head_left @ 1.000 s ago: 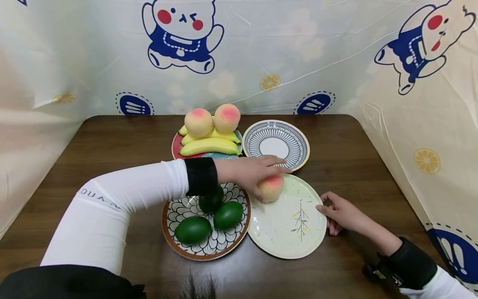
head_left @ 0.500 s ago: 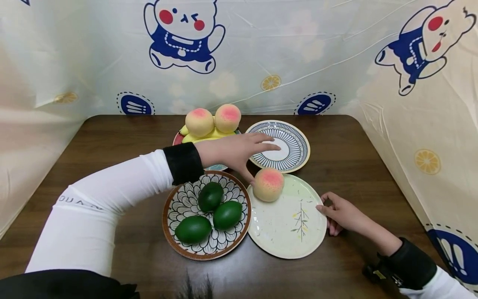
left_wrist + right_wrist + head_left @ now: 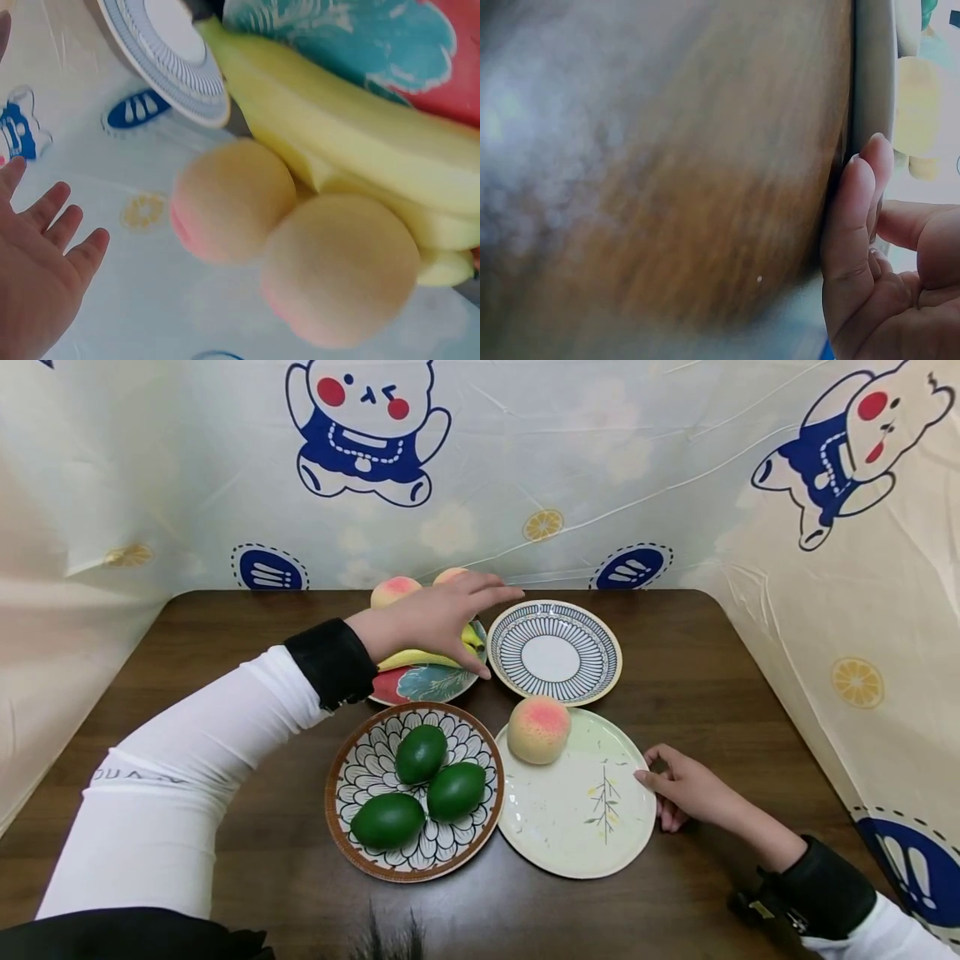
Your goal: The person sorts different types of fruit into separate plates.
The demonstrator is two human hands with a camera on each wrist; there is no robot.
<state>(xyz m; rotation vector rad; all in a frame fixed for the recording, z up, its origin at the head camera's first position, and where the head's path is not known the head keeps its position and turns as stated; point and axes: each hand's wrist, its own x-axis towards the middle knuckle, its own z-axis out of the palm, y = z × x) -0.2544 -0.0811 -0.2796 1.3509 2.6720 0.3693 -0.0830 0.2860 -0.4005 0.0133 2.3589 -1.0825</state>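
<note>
My left hand (image 3: 442,614) hovers with spread fingers over the red-and-teal plate (image 3: 435,685), holding nothing. That plate bears several yellow bananas (image 3: 420,657) with two peaches on top; the hand partly hides them in the head view. The left wrist view shows both peaches, the smaller peach (image 3: 232,202) and the larger peach (image 3: 341,270), apart from the fingers. One more peach (image 3: 540,731) sits at the far left of the pale green plate (image 3: 562,827). My right hand (image 3: 690,789) pinches this plate's right rim, thumb on top and fingers at the edge.
Several dark green, avocado-like fruits (image 3: 388,822) lie on a brown-rimmed, petal-patterned plate (image 3: 341,835) at the front left. A blue-and-white striped plate (image 3: 551,658) stands at the back right. The wooden table (image 3: 225,643) ends at a printed curtain (image 3: 480,460).
My left hand has let go of the peach on the pale green plate and moved back and left over the bananas and peaches. The right hand has stayed at the rim.
</note>
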